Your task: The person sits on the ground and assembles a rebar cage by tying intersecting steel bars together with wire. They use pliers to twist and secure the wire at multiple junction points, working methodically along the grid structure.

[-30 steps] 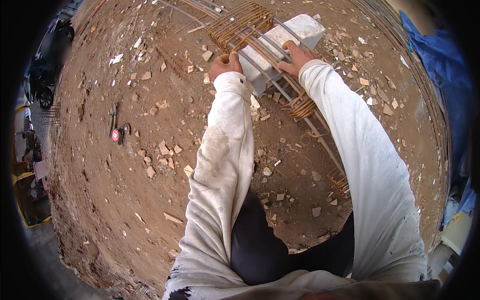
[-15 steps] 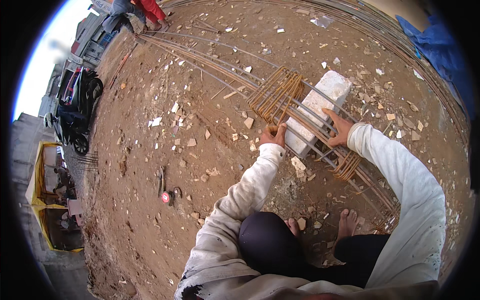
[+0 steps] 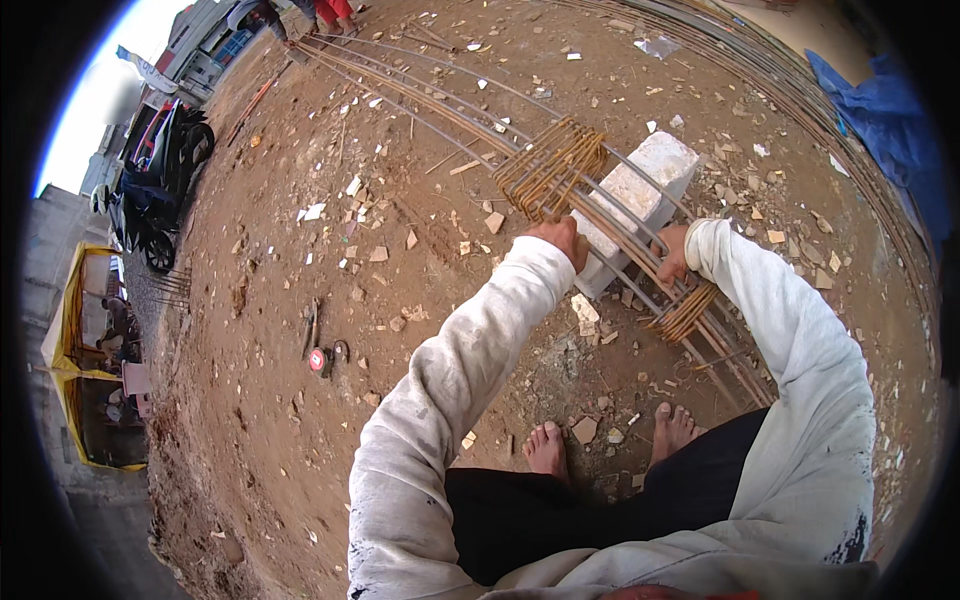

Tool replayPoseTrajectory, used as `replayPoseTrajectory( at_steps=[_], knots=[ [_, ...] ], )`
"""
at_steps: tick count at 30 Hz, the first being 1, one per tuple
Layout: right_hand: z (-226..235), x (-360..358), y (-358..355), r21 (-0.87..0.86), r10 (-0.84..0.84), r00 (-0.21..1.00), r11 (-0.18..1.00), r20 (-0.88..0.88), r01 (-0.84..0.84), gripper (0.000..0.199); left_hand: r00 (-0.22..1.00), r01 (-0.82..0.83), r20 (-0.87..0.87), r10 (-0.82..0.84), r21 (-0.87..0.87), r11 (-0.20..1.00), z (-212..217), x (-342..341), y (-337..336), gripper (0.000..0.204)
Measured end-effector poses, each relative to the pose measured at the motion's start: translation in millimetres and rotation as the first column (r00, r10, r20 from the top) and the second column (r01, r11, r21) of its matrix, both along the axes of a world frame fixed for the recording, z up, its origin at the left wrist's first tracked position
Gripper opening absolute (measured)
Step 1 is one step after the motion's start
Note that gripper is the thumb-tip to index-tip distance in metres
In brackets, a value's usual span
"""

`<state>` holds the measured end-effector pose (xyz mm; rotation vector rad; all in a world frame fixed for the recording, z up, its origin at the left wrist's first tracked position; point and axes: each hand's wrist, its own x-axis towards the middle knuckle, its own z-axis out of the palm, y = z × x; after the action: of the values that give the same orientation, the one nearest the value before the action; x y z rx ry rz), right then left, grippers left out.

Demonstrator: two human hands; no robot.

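Long steel rebars (image 3: 460, 108) run diagonally from the far left to near my feet, resting across a pale concrete block (image 3: 652, 180). A bunch of rusty rebar stirrups (image 3: 550, 165) rings the bars just beyond my hands; a smaller bunch of stirrups (image 3: 683, 312) sits nearer me. My left hand (image 3: 562, 240) is closed at the near lower edge of the larger bunch, its fingertips partly hidden. Beside the block, my right hand (image 3: 674, 253) is closed around the bars, with some fingers hidden behind them.
Pincers (image 3: 311, 328) and a red round tape measure (image 3: 320, 360) lie on the dirt at left. Broken tile pieces are scattered around. Another person (image 3: 262, 15) bends at the bars' far end. A motorcycle (image 3: 160, 190), a yellow-framed tent (image 3: 75, 350) and a blue tarp (image 3: 880, 120) stand at the sides.
My left hand has turned over and closed at the larger stirrup bunch. My right hand has moved slightly nearer and its fingers have curled around the bars. My knees have moved apart.
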<state>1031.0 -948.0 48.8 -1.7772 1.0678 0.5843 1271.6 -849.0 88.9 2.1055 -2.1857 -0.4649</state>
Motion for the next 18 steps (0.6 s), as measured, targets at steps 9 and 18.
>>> replayPoseTrajectory(
  at_steps=[9,18],
  knots=[
    [-7.6,-4.1,16.6,-0.035,-0.424,0.866,0.893,0.265,0.448,0.056,0.956,-0.149,-0.292,0.001,-0.487,0.861,-41.9,-21.5,33.6,0.064],
    [-11.6,-0.6,16.8,-0.182,-0.305,0.901,0.911,0.309,0.371,0.035,0.884,0.427,0.009,-0.467,-0.42,0.801,-44.6,-15.1,13.8,0.073]
  ],
)
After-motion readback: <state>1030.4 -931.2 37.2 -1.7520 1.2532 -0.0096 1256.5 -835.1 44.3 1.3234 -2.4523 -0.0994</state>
